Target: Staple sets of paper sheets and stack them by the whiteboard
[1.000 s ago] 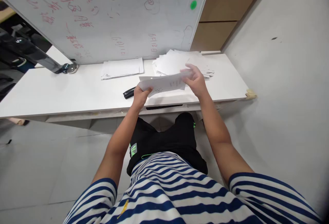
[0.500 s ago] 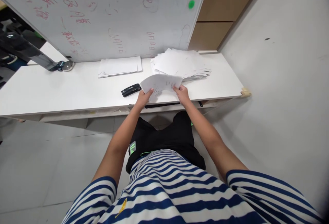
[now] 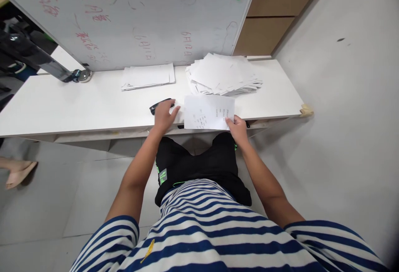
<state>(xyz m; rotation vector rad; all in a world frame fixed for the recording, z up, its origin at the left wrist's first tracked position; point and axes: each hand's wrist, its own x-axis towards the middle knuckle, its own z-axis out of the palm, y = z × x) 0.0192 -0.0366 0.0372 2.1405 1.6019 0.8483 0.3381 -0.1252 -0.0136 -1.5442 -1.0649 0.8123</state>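
Printed paper, possibly more than one sheet, lies nearly flat at the desk's front edge. My right hand pinches its lower right corner, thumb on top. To the left, my left hand is over a black stapler, thumb and fingers apart. It covers much of the stapler, and I cannot tell whether the fingers touch it. Behind the printed paper is a large, uneven pile of white paper. A smaller, neater paper stack lies further left.
The white desk backs onto a whiteboard with red writing. A grey wall closes off the right side. An open shelf runs under the desktop. At the far left, another person's foot is on the floor.
My left hand has let go of the paper and moved left over the stapler. The paper, bent between both hands before, is now flatter and in my right hand only. A foot has appeared at left.
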